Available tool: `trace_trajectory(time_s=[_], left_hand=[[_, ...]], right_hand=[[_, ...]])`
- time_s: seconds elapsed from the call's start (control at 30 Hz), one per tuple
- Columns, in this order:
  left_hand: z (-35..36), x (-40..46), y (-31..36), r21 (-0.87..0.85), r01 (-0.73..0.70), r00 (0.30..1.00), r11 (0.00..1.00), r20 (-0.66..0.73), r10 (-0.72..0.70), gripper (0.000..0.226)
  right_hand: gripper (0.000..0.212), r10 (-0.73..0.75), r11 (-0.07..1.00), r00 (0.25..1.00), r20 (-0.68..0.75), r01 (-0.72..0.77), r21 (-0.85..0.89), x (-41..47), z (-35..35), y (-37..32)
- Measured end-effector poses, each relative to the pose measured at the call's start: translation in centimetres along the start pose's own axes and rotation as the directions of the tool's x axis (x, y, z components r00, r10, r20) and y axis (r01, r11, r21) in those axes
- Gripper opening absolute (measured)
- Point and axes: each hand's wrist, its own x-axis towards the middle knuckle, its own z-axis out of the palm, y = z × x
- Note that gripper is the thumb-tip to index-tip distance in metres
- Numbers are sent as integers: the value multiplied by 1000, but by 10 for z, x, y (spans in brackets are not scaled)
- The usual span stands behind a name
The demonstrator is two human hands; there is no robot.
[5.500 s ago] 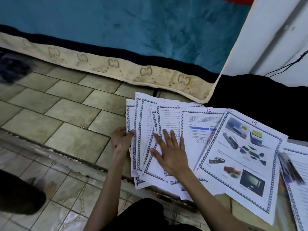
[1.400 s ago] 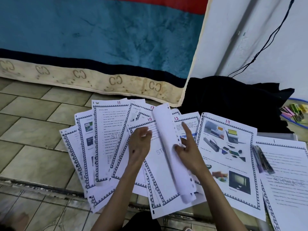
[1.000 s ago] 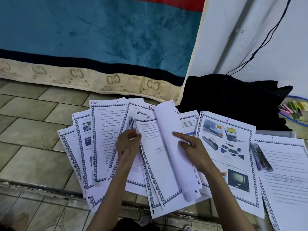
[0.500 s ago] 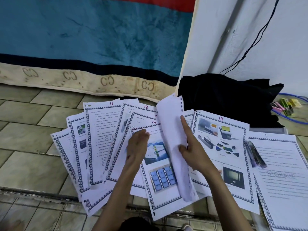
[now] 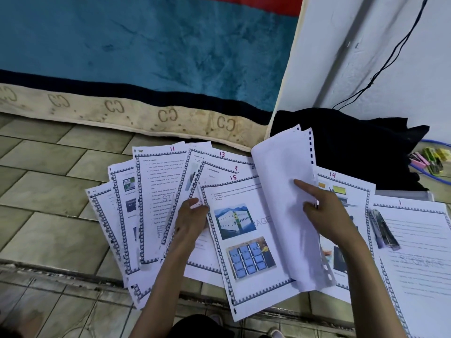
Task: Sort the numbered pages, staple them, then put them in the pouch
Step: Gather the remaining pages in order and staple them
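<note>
Pages with handwritten numbers lie fanned across the tiled floor. The right hand pinches a couple of blank-backed sheets, flipped up and curling over to the right, its index finger stretched across the paper. The left hand grips the left edge of page 15, thumb on top, fingers tucked beneath. Page 15 shows a building photo and a grid of blue panels. Left of it, pages 9, 13 and 11 overlap; page 14 sits partly under the raised sheets on the right. Farther right, page 1 carries a stapler on its left margin. Behind lie black cloth and a blue blanket.
</note>
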Motion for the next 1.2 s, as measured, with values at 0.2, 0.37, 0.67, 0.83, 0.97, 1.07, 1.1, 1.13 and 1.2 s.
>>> trace_trajectory(time_s=[0.2, 0.37, 0.67, 0.83, 0.97, 1.07, 1.1, 1.13, 1.2], left_hand=[[14, -18, 11, -57, -3, 968, 998, 252, 18, 22], [27, -32, 25, -255, 97, 901, 962, 433, 23, 40], [-16, 1, -1, 595, -175, 970, 784, -31, 240, 53], [-13, -4, 7, 469, -374, 911, 800, 25, 412, 21], [5, -26, 23, 28, -216, 917, 976, 348, 193, 50], [13, -30, 26, -141, -76, 900, 987, 417, 128, 50], [10, -29, 25, -129, -135, 925, 983, 339, 171, 41], [5, -26, 23, -37, -234, 949, 971, 209, 237, 33], [-12, -14, 14, 350, -359, 911, 865, -68, 406, 30]], right_hand=[[45, -16, 998, 990, 143, 8, 54, -12, 12, -23], [73, -24, 999, 950, 312, 32, -21, -23, 53, -47], [53, -4, 997, 990, 138, -7, 76, -8, 60, -38], [48, 38, 964, 987, 157, -77, 253, -2, 69, -43], [35, 38, 909, 981, 188, -112, 401, -2, 76, -61], [23, -6, 960, 986, 164, -41, 278, 4, 84, -63], [30, -22, 976, 989, 146, -11, 219, 7, 86, -61], [40, -36, 984, 989, 146, 10, 177, 9, 86, -60], [57, -64, 987, 985, 158, 39, 155, 10, 83, -59]])
